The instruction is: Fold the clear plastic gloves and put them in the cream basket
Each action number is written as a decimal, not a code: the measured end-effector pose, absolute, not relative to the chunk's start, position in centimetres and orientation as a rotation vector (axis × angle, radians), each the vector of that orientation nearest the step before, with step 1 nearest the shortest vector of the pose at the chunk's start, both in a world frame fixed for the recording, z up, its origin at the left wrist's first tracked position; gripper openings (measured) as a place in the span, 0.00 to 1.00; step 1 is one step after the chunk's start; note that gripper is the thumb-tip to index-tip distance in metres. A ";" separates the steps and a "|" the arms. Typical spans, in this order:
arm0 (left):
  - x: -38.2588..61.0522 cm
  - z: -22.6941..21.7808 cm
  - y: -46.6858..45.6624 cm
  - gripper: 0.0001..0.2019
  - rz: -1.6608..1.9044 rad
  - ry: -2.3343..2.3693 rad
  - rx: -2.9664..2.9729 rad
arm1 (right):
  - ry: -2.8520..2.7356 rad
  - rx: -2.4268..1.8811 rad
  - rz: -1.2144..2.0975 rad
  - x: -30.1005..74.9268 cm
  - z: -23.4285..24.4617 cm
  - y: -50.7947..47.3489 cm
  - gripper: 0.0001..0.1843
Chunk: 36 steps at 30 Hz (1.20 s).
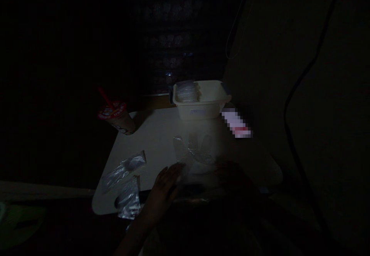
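Note:
The light is very dim. A clear thin plastic glove (192, 154) lies flat on the pale table (162, 127), its fingers spread away from me. My left hand (170, 176) rests at the glove's near left side, fingers stretched out and lying flat. Over the near right side is my right hand (231, 173), so dark that its fingers cannot be made out. Two clear plastic pieces, a flat packet (125, 169) and a crumpled one (129, 200), lie left of my left forearm.
A cream plastic bin (199, 109) stands at the table's far edge, with a stack of clear packets (186, 91) inside. Right of it lies a blurred-out bright rectangle (235, 123). A lidded drink cup (120, 119) with a red straw stands at far left. A dark cable (286, 109) hangs at right.

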<state>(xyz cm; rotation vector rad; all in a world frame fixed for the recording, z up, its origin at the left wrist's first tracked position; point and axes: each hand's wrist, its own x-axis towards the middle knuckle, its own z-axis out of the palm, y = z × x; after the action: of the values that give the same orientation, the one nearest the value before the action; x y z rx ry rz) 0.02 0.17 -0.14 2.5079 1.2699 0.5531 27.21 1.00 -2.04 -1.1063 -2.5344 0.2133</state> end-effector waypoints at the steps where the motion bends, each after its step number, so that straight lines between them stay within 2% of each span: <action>1: 0.1 -0.3 0.5 0.18 0.625 1.259 2.491 | -2.505 -1.117 0.213 27.3 -1.8 1.1 0.16; 3: 0.3 -0.6 1.0 0.13 0.758 1.223 2.438 | -2.480 -1.138 0.226 27.4 -1.5 1.3 0.17; 8: 0.7 -0.6 1.3 0.11 0.912 1.251 2.214 | -2.484 -1.368 0.209 27.7 -2.1 2.0 0.20; 15: 0.8 -0.5 1.3 0.11 0.891 1.274 2.122 | -2.379 -1.221 0.413 26.6 -3.3 2.4 0.17; 22: 1.3 -0.2 2.2 0.09 0.909 1.285 1.953 | -2.305 -1.548 0.465 25.4 -1.6 2.4 0.16; 31: 1.8 0.7 3.0 0.08 0.877 1.389 1.761 | -1.990 -1.570 0.820 25.2 -0.4 3.6 0.16; 34: 2.1 1.0 3.3 0.05 0.827 1.440 1.690 | -1.994 -1.545 0.858 25.1 -0.1 4.0 0.14; 36: 2.3 1.0 3.5 0.07 0.819 1.497 1.625 | -1.983 -1.589 0.856 24.9 0.2 4.2 0.12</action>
<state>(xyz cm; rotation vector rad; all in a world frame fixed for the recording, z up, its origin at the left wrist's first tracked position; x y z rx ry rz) 2.32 3.46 1.02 1.6250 1.4970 0.8190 24.94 4.22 0.21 -1.5890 -1.9829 0.8560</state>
